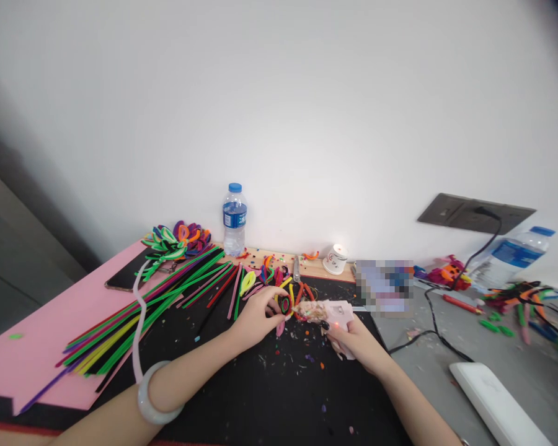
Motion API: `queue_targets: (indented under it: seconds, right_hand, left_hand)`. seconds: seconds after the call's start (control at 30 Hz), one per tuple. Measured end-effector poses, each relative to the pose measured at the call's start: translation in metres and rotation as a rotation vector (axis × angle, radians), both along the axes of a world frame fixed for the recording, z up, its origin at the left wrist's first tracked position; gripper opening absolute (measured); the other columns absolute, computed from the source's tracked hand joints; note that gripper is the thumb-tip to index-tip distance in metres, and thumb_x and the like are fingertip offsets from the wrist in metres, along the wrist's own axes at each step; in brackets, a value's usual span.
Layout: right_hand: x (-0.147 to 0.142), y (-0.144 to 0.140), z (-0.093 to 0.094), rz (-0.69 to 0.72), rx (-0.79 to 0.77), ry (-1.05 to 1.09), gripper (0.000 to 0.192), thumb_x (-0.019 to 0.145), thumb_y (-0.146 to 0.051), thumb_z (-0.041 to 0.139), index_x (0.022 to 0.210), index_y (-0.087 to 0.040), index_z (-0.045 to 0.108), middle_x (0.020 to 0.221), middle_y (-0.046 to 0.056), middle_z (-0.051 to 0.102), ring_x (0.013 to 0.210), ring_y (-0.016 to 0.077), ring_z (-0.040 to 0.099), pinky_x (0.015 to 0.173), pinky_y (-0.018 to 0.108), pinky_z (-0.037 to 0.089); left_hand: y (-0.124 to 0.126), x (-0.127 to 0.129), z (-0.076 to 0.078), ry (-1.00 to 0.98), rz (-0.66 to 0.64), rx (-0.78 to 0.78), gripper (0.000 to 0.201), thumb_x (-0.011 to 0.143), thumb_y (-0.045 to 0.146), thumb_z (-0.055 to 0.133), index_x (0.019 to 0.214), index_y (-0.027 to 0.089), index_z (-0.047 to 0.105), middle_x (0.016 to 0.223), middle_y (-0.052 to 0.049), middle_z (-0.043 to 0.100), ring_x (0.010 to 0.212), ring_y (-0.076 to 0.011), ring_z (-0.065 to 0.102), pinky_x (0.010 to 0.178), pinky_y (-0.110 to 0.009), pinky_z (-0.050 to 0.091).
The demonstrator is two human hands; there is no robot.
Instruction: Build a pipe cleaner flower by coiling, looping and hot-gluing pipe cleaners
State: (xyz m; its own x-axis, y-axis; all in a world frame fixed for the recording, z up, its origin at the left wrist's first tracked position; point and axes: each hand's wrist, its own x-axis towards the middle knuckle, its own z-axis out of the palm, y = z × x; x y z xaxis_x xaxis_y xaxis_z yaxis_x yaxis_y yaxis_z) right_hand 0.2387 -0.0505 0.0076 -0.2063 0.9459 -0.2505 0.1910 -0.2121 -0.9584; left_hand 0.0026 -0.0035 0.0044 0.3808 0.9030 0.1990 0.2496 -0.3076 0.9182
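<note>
From my remote feed: a plain white wall (279,93) fills the upper frame, evenly lit by soft daylight. A dark outlet panel (474,212) is mounted low on it at right, with a black cord (434,316) plugged in and trailing down over a grey surface (516,365). A black mat (270,396) and a pink sheet (41,334) cover the worktable at left, and a strip of bare wood (316,266) shows along the wall.

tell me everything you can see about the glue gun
The glue gun is pale pink plastic, smeared with dried glue and scraps near its nozzle. A small red light glows on its side. The right hand grips its handle, with the nozzle pointing left at a small red, green and black pipe-cleaner piece pinched in the left hand's fingers. It is held just above the black mat.
</note>
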Motion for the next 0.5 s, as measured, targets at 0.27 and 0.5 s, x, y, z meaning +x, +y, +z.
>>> queue_targets:
  seconds: [0.27,0.5]
  right_hand:
    - [-0.0014,-0.0011,0.0023,-0.022,0.029,-0.018,0.037,0.072,-0.051,0.06,0.074,-0.017,0.045,0.044,-0.008,0.039,0.038,0.0055,0.032,0.037,0.018,0.028]
    - [-0.0017,-0.0004,0.0017,-0.05,0.028,-0.03,0.037,0.072,-0.051,0.06,0.073,-0.017,0.046,0.044,-0.008,0.041,0.037,0.0051,0.032,0.036,0.018,0.027]
  left_hand:
    - [-0.0008,-0.0007,0.002,-0.007,-0.01,-0.019,0.034,0.066,0.011,0.061,0.099,0.017,0.056,0.072,0.001,0.056,0.067,-0.0141,0.06,0.062,-0.025,0.051]
    - [-0.0023,-0.0005,0.0037,-0.01,-0.03,-0.035,0.035,0.067,0.012,0.062,0.101,0.016,0.056,0.07,0.002,0.056,0.066,-0.014,0.06,0.062,-0.025,0.051]
